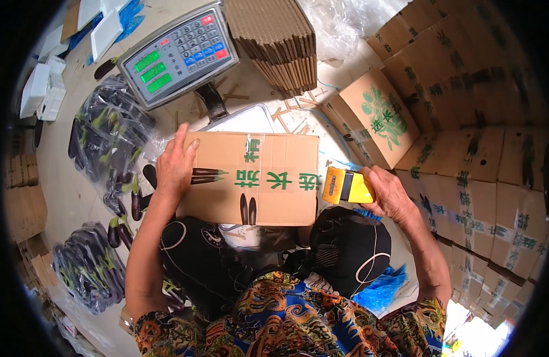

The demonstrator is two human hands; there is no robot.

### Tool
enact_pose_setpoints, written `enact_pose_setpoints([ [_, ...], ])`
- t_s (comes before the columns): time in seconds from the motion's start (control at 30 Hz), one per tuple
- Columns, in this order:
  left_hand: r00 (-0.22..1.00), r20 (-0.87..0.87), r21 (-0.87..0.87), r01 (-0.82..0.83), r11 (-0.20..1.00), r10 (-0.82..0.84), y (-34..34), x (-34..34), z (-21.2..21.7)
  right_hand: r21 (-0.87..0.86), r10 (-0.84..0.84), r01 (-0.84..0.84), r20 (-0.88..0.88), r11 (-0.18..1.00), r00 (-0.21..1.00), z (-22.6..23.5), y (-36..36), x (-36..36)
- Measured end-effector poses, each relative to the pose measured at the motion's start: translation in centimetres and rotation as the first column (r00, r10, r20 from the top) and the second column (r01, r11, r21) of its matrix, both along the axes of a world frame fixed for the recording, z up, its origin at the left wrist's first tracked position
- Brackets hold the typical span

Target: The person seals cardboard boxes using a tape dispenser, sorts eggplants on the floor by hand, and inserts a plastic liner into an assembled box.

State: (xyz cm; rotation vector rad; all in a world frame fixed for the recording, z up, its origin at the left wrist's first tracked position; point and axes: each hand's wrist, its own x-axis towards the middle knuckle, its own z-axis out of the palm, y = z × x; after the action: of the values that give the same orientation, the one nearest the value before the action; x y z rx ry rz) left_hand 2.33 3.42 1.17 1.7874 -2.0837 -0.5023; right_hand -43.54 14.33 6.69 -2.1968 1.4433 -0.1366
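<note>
A closed brown cardboard carton (251, 178) lies flat at the centre of the view, on the steel platform of a weighing scale (242, 121). Its top is sealed with clear tape and printed with green characters and dark aubergine drawings. The left hand (174, 163) rests at its nine o'clock edge, fingers spread flat across the corner. At three o'clock, just off the carton's right edge, the right hand (390, 193) is closed around a yellow tape dispenser (346, 186). The scale's keypad display (178, 55) sits at eleven o'clock, flattened cardboard sheets (280, 41) at twelve. Stacked sealed cartons (488, 196) crowd three o'clock. Bagged aubergines (108, 143) cover the floor at nine o'clock, leaving little room there.
</note>
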Motion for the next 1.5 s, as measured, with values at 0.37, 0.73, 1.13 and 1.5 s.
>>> enact_pose_setpoints([
  [0.37, 1.0, -0.027, 0.053, 0.002, 0.999, 0.0, -0.2, -0.6, 0.6, -0.01, -0.05, 0.057, 0.374, 0.998, 0.926, -13.7, 1.3, -0.4],
  [0.73, 1.0, -0.02, 0.028, 0.019, 0.999, -0.019, -0.2, -0.5, 0.0, -0.046, -0.16, 0.157, -0.054, 0.986, 0.986, -18.7, 6.7, -5.6],
  [1.13, 0.998, 0.019, 0.119, -0.068, 0.991, 0.066, -0.3, -1.0, 0.0, 0.129, 0.312, -0.341, -0.767, 0.931, 0.561, -11.1, -3.1, 10.3],
  [1.5, 0.999, 0.036, 0.065, -0.033, 0.997, 0.031, -0.2, 0.0, 0.0, 0.254, 0.391, -0.307, -0.719, 0.917, 0.575, -12.4, -4.5, 11.9],
])
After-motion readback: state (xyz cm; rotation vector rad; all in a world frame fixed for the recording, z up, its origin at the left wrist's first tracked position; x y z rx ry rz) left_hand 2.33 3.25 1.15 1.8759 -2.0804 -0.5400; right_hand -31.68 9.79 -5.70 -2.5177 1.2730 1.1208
